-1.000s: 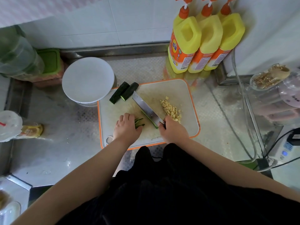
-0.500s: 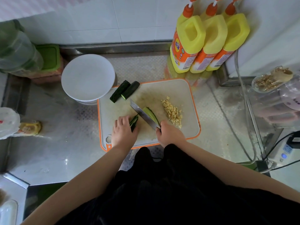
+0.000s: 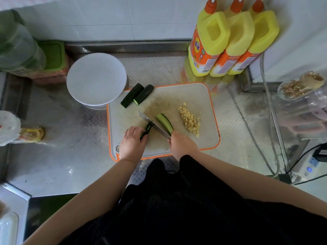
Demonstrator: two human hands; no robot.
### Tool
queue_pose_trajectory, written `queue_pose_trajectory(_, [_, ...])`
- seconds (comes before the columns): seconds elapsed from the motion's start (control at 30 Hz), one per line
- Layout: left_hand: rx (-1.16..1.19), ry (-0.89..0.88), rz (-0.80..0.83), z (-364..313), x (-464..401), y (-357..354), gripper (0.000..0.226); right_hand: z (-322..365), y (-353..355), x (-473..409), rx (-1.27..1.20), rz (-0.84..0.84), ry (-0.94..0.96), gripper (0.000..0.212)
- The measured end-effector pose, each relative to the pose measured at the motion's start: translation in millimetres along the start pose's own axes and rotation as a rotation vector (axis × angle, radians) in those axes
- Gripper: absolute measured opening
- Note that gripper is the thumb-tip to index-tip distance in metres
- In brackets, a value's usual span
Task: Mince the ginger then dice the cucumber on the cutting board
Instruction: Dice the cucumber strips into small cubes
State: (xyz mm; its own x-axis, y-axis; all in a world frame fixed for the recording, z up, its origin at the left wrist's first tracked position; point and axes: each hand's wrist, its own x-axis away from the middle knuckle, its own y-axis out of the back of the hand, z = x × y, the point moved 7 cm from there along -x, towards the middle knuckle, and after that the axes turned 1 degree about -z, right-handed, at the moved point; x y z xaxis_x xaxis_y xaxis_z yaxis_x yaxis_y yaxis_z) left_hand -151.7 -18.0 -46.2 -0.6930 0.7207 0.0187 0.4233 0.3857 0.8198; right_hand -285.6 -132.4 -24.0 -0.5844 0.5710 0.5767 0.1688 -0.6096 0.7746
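Cutting board (image 3: 203,96): right hand (image 3: 182,145) fingers grip knife (image 3: 154,125) at centre; left hand (image 3: 131,143) fingers pinch cucumber strip (image 3: 146,129) beside blade; cut cucumber piece (image 3: 165,123) opposite; minced ginger (image 3: 190,120) at right.

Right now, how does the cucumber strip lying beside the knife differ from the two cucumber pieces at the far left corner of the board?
The cucumber strip is thin, shows its pale cut flesh and lies alone on the right of the knife. The two cucumber pieces are thicker, show mostly dark skin and lie side by side, partly over the edge of the cutting board. Neither is touched by the hands, as far as the view shows. Both are undiced, with dark green skin.
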Motion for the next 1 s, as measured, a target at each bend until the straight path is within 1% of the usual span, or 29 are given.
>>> queue_pose_trajectory(0.1, [-0.007,-0.015,-0.012,0,1,1,0.013,-4,3,-2,-0.085,-0.008,-0.027,0.026])
queue_pose_trajectory(0.17, [0.000,-0.033,-0.035,-1,2,3,0.014,-5,4,-1,-0.094,-0.011,-0.017,0.028])
queue_pose_trajectory(0.27, [-0.004,-0.069,-0.043,-3,2,5,0.015,-3,6,3,-0.046,-0.033,0.024,0.026])
queue_pose_trajectory(0.43, [-0.059,-0.106,0.021,-2,0,-3,0.011,7,8,10,0.045,-0.027,0.113,0.021])
queue_pose_trajectory(0.57, [-0.080,-0.137,-0.014,-6,0,-2,0.007,8,0,5,0.099,0.000,0.103,0.020])
queue_pose_trajectory(0.63, [-0.089,-0.153,-0.021,-6,0,-3,0.007,8,-5,2,0.114,0.025,0.076,0.024])
queue_pose_trajectory(0.73, [-0.093,-0.164,-0.014,-4,0,-5,0.009,9,-4,0,0.078,0.014,0.064,0.023])
queue_pose_trajectory(0.87, [-0.085,-0.194,-0.036,-7,0,-1,0.005,3,2,-1,-0.079,0.013,0.005,0.028])
queue_pose_trajectory(1.0, [-0.079,-0.212,-0.058,-9,5,5,0.007,1,5,4,-0.059,-0.004,0.019,0.025])
